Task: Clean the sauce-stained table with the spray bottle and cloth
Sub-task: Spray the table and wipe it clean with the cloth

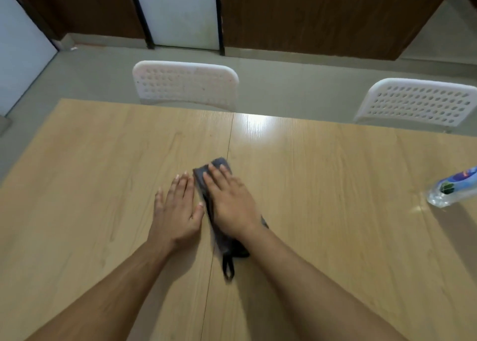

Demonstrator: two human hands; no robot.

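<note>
Both hands flat, fingers spread: right grip (228, 199) presses dark cloth (219, 165) on desk (322, 173); left grip (176, 206) bare just beside. Keep palm flat, overlap strokes. Spray bottle (450, 188) lies far right, apart

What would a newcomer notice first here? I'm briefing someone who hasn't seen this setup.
Mid-table, the right hand presses flat on a dark folded cloth, and the left hand lies flat on the wooden table beside it. A spray bottle sits at the right edge, with two white chairs beyond the far side.
</note>
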